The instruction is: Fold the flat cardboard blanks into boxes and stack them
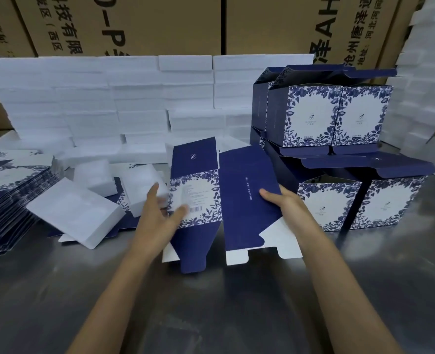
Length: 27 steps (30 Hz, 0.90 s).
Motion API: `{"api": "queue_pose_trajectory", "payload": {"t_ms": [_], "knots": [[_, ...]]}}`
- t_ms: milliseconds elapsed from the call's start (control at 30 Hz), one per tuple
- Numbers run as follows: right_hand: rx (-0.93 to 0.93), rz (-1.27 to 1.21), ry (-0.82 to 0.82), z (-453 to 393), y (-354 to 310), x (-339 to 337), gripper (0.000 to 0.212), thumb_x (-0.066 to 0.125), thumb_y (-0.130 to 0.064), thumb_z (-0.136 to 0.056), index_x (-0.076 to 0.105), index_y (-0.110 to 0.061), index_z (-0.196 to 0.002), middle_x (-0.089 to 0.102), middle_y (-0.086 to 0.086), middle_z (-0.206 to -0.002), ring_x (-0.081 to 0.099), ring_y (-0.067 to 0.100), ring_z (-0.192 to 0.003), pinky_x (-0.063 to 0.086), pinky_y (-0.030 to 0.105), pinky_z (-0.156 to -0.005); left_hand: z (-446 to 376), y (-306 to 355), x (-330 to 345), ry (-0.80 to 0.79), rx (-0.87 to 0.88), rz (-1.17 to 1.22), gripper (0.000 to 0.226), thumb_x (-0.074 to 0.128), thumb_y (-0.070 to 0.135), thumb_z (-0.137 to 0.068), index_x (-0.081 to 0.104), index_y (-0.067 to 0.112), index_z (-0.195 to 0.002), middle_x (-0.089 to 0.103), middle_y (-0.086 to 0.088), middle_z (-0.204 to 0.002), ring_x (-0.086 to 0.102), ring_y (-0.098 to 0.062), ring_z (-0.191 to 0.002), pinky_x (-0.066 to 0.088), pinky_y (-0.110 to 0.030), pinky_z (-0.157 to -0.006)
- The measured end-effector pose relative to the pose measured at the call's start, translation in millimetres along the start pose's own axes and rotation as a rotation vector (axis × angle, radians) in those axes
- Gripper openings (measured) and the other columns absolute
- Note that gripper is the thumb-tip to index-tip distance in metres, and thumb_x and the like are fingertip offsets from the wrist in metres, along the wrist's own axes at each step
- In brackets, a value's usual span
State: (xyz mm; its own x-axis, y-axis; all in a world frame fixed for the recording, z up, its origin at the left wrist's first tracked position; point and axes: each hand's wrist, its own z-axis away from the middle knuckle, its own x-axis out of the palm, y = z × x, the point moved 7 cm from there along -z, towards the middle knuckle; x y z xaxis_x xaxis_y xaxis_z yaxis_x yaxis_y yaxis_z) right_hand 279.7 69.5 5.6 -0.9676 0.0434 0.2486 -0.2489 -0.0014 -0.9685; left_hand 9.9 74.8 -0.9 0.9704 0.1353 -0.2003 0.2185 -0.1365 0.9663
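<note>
At the centre of the head view, a flat cardboard blank [226,198] is held upright above the metal table [211,302], with its lower flaps hanging close to the table surface. Its left panel carries a blue floral border and a barcode, and its right panel is plain dark blue with a small line of white text. The left hand [160,215] holds the left edge of the blank, thumb on the printed face near the barcode; the fingers behind are blurred, so I cannot say exactly how they lie. The right hand [285,203] grips the right edge, with the thumb lying on the blue panel and the other fingers behind the card.

At the right of the frame, the folded boxes [339,159] stand in a stack of two levels, with their dark blue lid flaps open. At the left edge, a pile of flat blanks [12,200] lies on the table. Between this pile and the held blank there are white foam pieces [78,210], some tilted on each other. Behind them, across the upper middle of the frame, a wall of white foam blocks [109,98] is stacked, and brown cartons [160,24] with printed characters stand at the top.
</note>
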Motion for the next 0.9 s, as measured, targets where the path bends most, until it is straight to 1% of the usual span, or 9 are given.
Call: {"api": "queue_pose_trajectory", "payload": {"t_ms": [67, 233, 333, 400, 467, 533, 700, 800, 900], "knots": [[0.017, -0.019, -0.004, 1.0, -2.0, -0.6, 0.023, 0.064, -0.017, -0.097, 0.076, -0.025, -0.114, 0.078, 0.001, -0.110, 0.077, 0.020, -0.094, 0.060, 0.027, -0.066, 5.6, 9.9, 14.3, -0.184, 0.100, -0.017, 0.078, 0.081, 0.027, -0.082, 0.037, 0.062, -0.136, 0.046, 0.029, -0.141, 0.048, 0.004, -0.129, 0.043, -0.032, -0.111], [0.066, -0.136, -0.145, 9.1, -5.8, 11.4, 0.032, 0.059, -0.050, -0.097, 0.078, -0.031, -0.114, 0.075, 0.002, -0.120, 0.074, 0.020, -0.105, 0.060, 0.029, -0.071, 22.8, 4.3, 44.3, -0.537, 0.055, -0.276, 0.109, 0.086, 0.062, -0.057, 0.016, 0.072, -0.140, -0.002, 0.035, -0.159, 0.008, 0.010, -0.145, 0.021, -0.038, -0.122], [0.036, -0.084, -0.223, 7.2, -6.3, 23.6, 0.054, 0.037, -0.061, -0.102, 0.067, -0.028, -0.134, 0.067, -0.002, -0.137, 0.061, 0.019, -0.128, 0.049, 0.036, -0.098, 21.6, 18.9, 41.7, -0.437, 0.155, -0.169, 0.109, 0.088, 0.047, -0.068, 0.010, 0.073, -0.140, 0.005, 0.028, -0.162, 0.013, 0.001, -0.149, 0.029, -0.044, -0.120], [0.018, 0.046, -0.258, 4.0, -1.5, 30.9, 0.051, 0.032, -0.051, -0.105, 0.061, -0.029, -0.140, 0.065, -0.006, -0.139, 0.058, 0.017, -0.131, 0.045, 0.035, -0.097, 19.2, 29.5, 32.1, -0.317, 0.233, -0.102, 0.101, 0.085, 0.043, -0.071, 0.017, 0.070, -0.141, 0.018, 0.020, -0.162, 0.027, -0.003, -0.147, 0.043, -0.036, -0.111], [-0.017, 0.177, -0.347, 6.1, 3.6, 41.8, 0.048, 0.040, -0.035, -0.096, 0.061, -0.032, -0.139, 0.067, -0.013, -0.132, 0.065, 0.002, -0.109, 0.048, 0.024, -0.082, 19.3, 39.0, 23.2, -0.227, 0.324, -0.067, 0.087, 0.081, 0.041, -0.071, 0.035, 0.055, -0.143, 0.034, 0.017, -0.153, 0.043, -0.003, -0.137, 0.053, -0.020, -0.090], [0.022, 0.197, -0.419, 9.2, 13.2, 47.4, 0.061, 0.050, -0.024, -0.080, 0.060, -0.036, -0.139, 0.067, -0.014, -0.130, 0.065, -0.003, -0.093, 0.051, 0.019, -0.073, 19.7, 44.5, 17.0, -0.158, 0.385, -0.073, 0.068, 0.077, 0.035, -0.073, 0.052, 0.036, -0.136, 0.038, 0.021, -0.148, 0.046, -0.003, -0.133, 0.054, -0.022, -0.084], [0.012, 0.350, -0.469, 8.9, 31.7, 46.1, 0.091, 0.085, -0.026, -0.070, 0.042, -0.055, -0.145, 0.051, -0.019, -0.149, 0.056, 0.009, -0.132, 0.043, 0.040, -0.114, 18.2, 44.1, 10.9, -0.109, 0.322, -0.049, 0.056, 0.076, 0.037, -0.072, 0.061, 0.030, -0.126, 0.029, 0.019, -0.157, 0.040, 0.006, -0.136, 0.050, -0.033, -0.100], [-0.042, 0.421, -0.342, 4.1, 32.2, 46.5, 0.083, 0.090, -0.035, -0.073, 0.046, -0.054, -0.141, 0.056, -0.018, -0.143, 0.062, 0.009, -0.124, 0.049, 0.038, -0.108, 17.5, 41.9, 10.5, -0.117, 0.283, -0.079, 0.050, 0.079, 0.023, -0.080, 0.061, 0.035, -0.125, 0.030, 0.021, -0.157, 0.040, 0.013, -0.131, 0.049, -0.037, -0.102], [-0.133, 0.493, -0.237, 1.0, 31.8, 48.6, 0.070, 0.088, -0.037, -0.078, 0.051, -0.050, -0.136, 0.061, -0.022, -0.130, 0.065, 0.007, -0.114, 0.055, 0.022, -0.092, 17.4, 43.9, 7.9, -0.099, 0.294, -0.095, 0.050, 0.078, 0.021, -0.080, 0.061, 0.034, -0.125, 0.033, 0.019, -0.155, 0.038, 0.010, -0.134, 0.048, -0.026, -0.097]]}}
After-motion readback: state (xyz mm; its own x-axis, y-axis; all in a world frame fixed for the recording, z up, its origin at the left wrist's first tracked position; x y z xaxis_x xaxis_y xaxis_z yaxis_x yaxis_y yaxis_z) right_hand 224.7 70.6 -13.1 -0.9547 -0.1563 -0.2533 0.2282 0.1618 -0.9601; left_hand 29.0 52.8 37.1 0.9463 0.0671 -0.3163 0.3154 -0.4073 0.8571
